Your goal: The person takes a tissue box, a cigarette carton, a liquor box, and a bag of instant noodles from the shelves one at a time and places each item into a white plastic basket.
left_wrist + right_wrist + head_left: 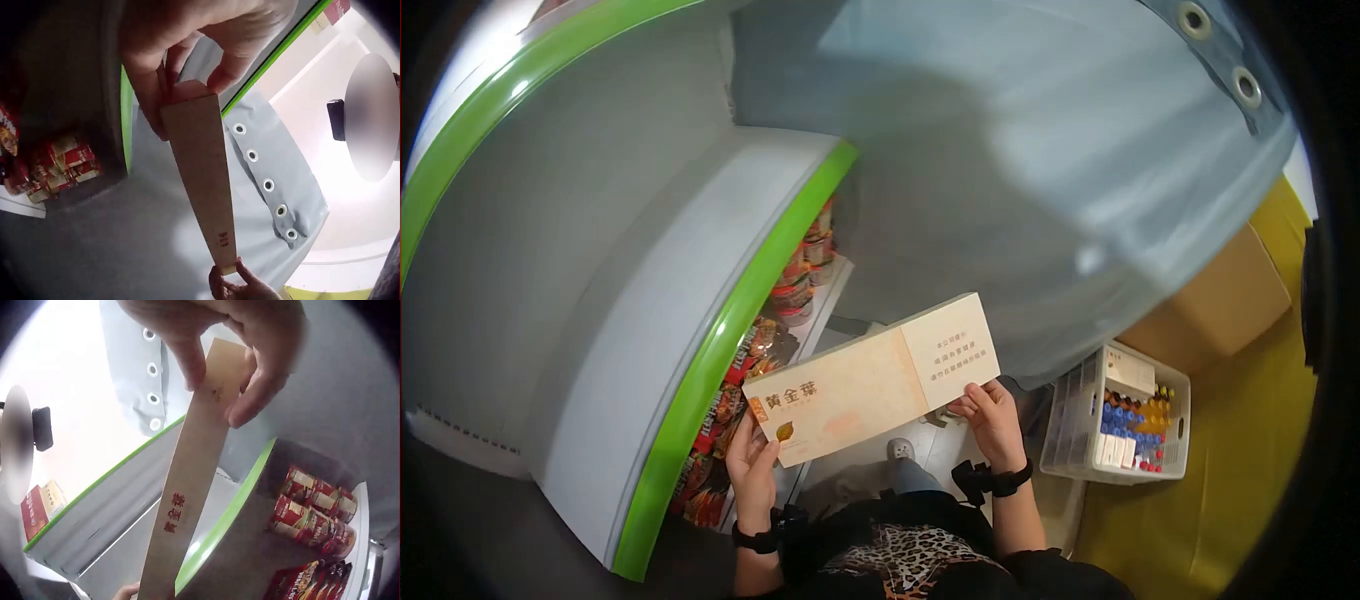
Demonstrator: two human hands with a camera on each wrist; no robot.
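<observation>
Left hand [752, 465] and right hand [992, 418] are each pinching one end of the tan carton [870, 385], holding it mid-air beside the green-edged shelf [730, 340]; end-only fingertip grip, so I'd guess it's risking twisting loose or clipping that shelf edge.

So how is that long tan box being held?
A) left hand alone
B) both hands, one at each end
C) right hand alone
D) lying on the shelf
B: the left hand pinches one end of the box and the right hand pinches the other, so it hangs in the air between them.
</observation>
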